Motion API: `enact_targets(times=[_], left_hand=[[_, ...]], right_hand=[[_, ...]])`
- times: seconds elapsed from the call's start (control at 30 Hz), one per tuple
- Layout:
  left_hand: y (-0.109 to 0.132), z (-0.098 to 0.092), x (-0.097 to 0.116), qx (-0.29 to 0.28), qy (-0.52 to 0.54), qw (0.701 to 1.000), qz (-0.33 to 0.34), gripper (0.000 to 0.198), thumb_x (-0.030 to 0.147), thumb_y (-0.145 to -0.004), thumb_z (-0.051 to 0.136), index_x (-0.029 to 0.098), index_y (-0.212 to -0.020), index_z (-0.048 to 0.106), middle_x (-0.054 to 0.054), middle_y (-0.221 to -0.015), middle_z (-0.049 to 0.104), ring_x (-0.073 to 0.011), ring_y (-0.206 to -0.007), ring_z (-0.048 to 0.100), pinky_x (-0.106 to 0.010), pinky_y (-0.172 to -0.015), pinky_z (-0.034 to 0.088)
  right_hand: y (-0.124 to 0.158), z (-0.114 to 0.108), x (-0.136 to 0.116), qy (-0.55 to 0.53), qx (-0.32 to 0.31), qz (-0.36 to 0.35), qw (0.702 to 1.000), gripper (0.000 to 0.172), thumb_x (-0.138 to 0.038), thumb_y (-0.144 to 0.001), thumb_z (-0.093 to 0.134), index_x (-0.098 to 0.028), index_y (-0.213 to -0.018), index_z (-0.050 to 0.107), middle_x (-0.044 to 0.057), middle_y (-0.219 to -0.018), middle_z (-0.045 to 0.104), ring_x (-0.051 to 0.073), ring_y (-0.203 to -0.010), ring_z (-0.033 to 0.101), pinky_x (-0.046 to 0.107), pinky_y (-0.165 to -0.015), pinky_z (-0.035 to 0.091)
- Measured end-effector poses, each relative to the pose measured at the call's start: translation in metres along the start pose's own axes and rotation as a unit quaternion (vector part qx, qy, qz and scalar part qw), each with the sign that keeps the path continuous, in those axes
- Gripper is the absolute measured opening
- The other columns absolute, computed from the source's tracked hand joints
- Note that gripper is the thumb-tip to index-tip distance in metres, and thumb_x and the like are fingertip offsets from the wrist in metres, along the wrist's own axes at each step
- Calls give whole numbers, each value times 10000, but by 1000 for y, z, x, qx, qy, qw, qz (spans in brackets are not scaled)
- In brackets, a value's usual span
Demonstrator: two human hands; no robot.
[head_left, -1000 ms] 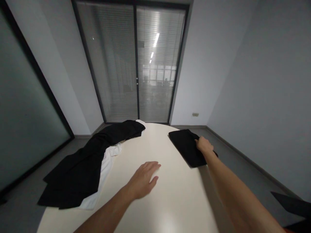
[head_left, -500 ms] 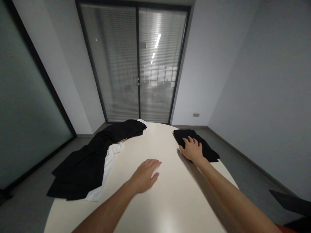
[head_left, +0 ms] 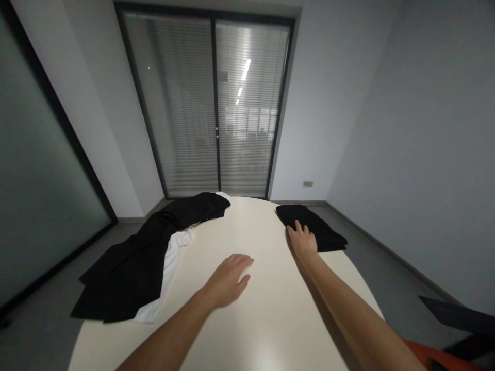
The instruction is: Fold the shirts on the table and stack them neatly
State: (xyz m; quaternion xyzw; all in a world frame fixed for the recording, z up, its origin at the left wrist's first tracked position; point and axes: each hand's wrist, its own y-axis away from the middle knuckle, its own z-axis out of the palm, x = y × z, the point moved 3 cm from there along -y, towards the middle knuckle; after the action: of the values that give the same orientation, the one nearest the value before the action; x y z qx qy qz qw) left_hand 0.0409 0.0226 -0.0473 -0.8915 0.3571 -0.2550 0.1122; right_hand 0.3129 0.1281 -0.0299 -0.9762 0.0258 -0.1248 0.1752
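Observation:
My right hand (head_left: 303, 240) lies flat with fingers stretched out on the near edge of a folded black garment (head_left: 315, 230) at the far right of the cream oval table (head_left: 270, 309). My left hand (head_left: 229, 278) rests palm down and open on the bare tabletop near the middle, holding nothing. A pile of loose black clothing (head_left: 147, 252) with a white garment (head_left: 168, 265) under it covers the table's left side, well apart from both hands.
Glass doors with blinds (head_left: 212, 103) stand beyond the table's far end. Grey floor surrounds the table. A dark chair part (head_left: 456, 317) and something orange-red (head_left: 429, 355) show at the bottom right.
My right hand shifted from the right side of the folded black garment to its near left edge, and the garment now lies further back. The left hand stayed put.

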Motion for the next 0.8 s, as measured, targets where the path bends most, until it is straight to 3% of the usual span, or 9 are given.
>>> enact_targets(times=[0.33, 0.43, 0.5, 0.63, 0.8], left_hand=[[0, -1, 1, 9, 1, 1000, 2, 412, 218, -943, 518, 228, -1355, 528, -79, -1347, 597, -229, -1258, 517, -444, -1098, 439], [-1, 0, -3, 39, -2, 999, -17, 388, 226, -952, 500, 224, -1337, 550, -82, -1336, 608, -218, -1246, 536, -430, -1093, 446], [-2, -4, -11, 78, -31, 994, -64, 372, 231, -953, 490, 202, -1314, 576, -97, -1340, 606, -228, -1254, 536, -439, -1106, 429], [4, -28, -42, 151, -173, 950, -212, 407, 262, -917, 526, 140, -1294, 615, -179, -1487, 467, -338, -1390, 403, -527, -1145, 341], [28, -67, -90, 160, -318, 866, -351, 508, 331, -892, 555, 134, -1359, 590, -199, -1610, 263, -404, -1504, 135, -583, -1170, 209]], right_hand=[[3, 9, -6, -7, -32, 7, 999, 544, -128, -983, 287, -277, -1467, 485, 119, -1582, 371, 358, -1315, 476, 463, -961, 438], [4, 16, -2, -45, -28, 26, 998, 544, -146, -969, 333, -255, -1487, 456, 108, -1591, 358, 356, -1367, 433, 494, -1031, 395], [7, 18, 0, -82, -5, 23, 996, 524, -172, -952, 387, -235, -1462, 487, 109, -1586, 369, 353, -1387, 412, 506, -1066, 368], [13, 12, 5, -171, 59, -24, 983, 465, -167, -908, 451, -199, -1356, 571, 115, -1490, 504, 307, -1394, 408, 516, -1139, 287], [22, 4, 3, -252, 61, -109, 960, 345, -192, -899, 483, -215, -1198, 654, 103, -1378, 598, 272, -1344, 468, 536, -1162, 245]])
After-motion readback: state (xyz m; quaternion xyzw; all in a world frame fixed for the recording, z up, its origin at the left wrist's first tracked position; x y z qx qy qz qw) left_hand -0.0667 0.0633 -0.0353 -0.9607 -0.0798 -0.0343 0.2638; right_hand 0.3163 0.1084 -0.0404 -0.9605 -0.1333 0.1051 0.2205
